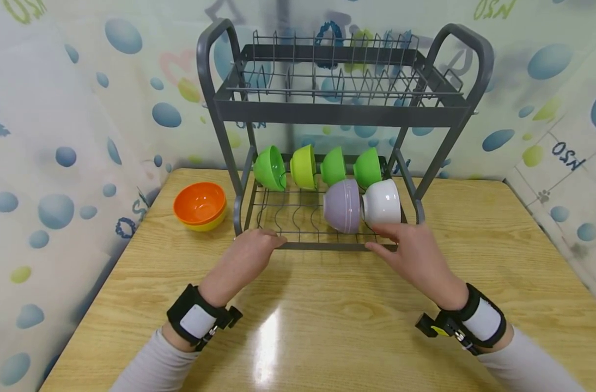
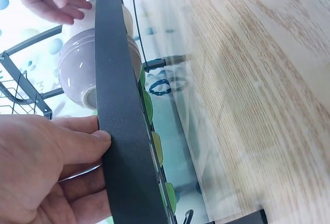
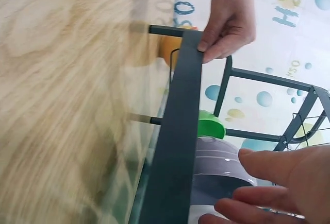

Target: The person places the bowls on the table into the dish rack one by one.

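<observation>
On the far left, an orange bowl (image 1: 200,202) sits in a yellow bowl (image 1: 206,224) on the wooden table (image 1: 327,305), just beside the gray dish rack (image 1: 337,114). Next comes the left hand (image 1: 241,261), at the left part of the front bar (image 1: 322,246). Its thumb and fingers pinch the bar (the left wrist view shows this best). Behind, low in the rack, small bowls stand on edge: a green bowl (image 1: 267,170), a lime bowl (image 1: 302,169) and two more green bowls (image 1: 333,166). In front of them is the purple bowl (image 1: 338,207), on its side, its foot to the left and its mouth to the right. The white bowl (image 1: 383,200) is just right of it, tipped the same way, so foot to mouth runs mostly side to side. Last comes the right hand (image 1: 415,253), thumb and fingers spread apart. The white bowl lies ahead of this hand and a bit to its left, close by the fingers; I cannot tell if they touch. The right hand is nearer to both front bowls; the left hand is well apart from them.
</observation>
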Available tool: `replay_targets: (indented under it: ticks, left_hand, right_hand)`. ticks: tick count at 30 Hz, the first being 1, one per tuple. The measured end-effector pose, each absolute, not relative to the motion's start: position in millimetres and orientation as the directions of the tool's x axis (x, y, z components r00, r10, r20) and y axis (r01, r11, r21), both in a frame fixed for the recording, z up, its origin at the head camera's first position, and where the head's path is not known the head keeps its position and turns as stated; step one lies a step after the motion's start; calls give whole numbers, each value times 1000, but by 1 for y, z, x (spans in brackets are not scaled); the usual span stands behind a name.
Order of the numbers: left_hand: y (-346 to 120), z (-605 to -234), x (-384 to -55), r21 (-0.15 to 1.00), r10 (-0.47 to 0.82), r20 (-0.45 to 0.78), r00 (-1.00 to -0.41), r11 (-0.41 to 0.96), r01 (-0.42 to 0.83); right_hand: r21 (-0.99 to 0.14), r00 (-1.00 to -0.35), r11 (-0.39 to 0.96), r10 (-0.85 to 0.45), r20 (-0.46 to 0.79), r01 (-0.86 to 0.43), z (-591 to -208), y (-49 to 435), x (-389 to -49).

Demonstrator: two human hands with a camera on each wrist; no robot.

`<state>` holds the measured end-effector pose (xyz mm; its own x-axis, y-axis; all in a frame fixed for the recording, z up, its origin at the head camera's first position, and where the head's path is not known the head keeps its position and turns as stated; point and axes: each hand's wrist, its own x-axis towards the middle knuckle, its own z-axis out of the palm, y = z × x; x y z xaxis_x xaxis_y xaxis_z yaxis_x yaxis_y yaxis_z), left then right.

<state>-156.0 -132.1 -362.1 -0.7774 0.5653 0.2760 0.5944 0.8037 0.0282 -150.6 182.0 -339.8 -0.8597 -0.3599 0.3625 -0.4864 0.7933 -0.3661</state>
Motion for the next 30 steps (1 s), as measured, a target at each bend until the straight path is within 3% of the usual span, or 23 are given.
replay_targets:
  ticks: [9, 17, 22, 27, 30]
  left_hand:
    - [-133, -363, -156, 44, 560, 278, -781, 805, 592]
    - [-137, -359, -154, 83, 575, 242, -782, 791, 607]
    - [-150, -350, -152, 162, 570, 413, -710, 721, 674]
    - [-176, -334, -154, 147, 484, 619, -618, 702, 697]
    - [-195, -328, -157, 132, 421, 658, -624, 752, 646]
  right_hand:
    - [-212, -783, 794, -446, 432, -569, -361, 188, -148]
    - [-176, -772, 799, -459, 439, -575, -369, 192, -151]
    - [-155, -764, 800, -469, 443, -580, -373, 193, -153]
    - [-133, -764, 809, -468, 444, -573, -375, 193, -154]
    - [-126, -764, 812, -468, 445, -570, -376, 194, -154]
